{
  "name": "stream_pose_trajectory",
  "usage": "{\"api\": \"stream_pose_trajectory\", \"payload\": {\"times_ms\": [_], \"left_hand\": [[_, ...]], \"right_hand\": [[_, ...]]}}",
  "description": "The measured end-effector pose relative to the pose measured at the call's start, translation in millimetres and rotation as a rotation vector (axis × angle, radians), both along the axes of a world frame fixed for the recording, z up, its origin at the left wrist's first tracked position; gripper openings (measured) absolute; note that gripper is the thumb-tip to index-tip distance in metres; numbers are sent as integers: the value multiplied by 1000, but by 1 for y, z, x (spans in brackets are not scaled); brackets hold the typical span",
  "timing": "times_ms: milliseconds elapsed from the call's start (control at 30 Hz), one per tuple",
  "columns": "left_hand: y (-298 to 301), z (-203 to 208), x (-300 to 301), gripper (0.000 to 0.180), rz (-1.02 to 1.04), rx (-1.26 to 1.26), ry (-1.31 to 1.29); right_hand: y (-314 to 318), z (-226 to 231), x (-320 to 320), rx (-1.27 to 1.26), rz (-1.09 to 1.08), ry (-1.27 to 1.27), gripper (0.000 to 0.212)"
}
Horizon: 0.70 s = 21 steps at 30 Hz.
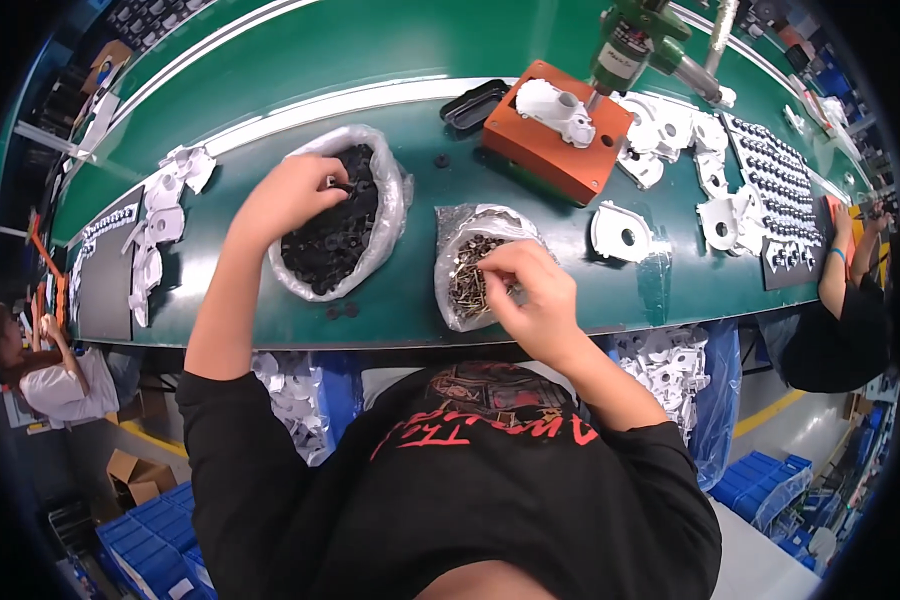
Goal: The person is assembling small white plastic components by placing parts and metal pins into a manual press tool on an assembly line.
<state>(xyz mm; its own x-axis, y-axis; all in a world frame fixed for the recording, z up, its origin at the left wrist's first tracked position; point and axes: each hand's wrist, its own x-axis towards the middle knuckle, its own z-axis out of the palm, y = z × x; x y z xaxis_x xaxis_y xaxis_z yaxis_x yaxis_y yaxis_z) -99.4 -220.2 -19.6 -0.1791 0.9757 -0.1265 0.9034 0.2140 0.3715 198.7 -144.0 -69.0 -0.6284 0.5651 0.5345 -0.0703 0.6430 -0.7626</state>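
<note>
Left hand [288,195] is in the bag of black parts [338,215] on the green table [410,280], fingers curled and pinching one small black piece. Right hand [532,290] dips into the screw bag [470,265] just beside it, fingertips bunched on screws. Beyond sits an orange jig [530,150] carrying a white housing [555,108], with a green driver [625,45] above.

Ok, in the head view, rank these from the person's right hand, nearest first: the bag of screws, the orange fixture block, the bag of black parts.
1. Bag of screws: under the right hand, fingers in it.
2. Bag of black parts: to the left, where the left hand digs.
3. Orange fixture block: farther back on the green bench.
</note>
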Motion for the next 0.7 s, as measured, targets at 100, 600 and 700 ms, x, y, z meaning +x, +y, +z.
{"api": "stream_pose_trajectory", "payload": {"times_ms": [100,600,700], "left_hand": [[-8,-27,9,20,70,180,94],[9,-8,23,20,261,362,-480],[31,0,63,16,168,182,-922]], "right_hand": [[1,4,1,-50,8,1,17],[8,1,8,-335,85,148,13],[20,11,10,-268,47,253,13]]}}
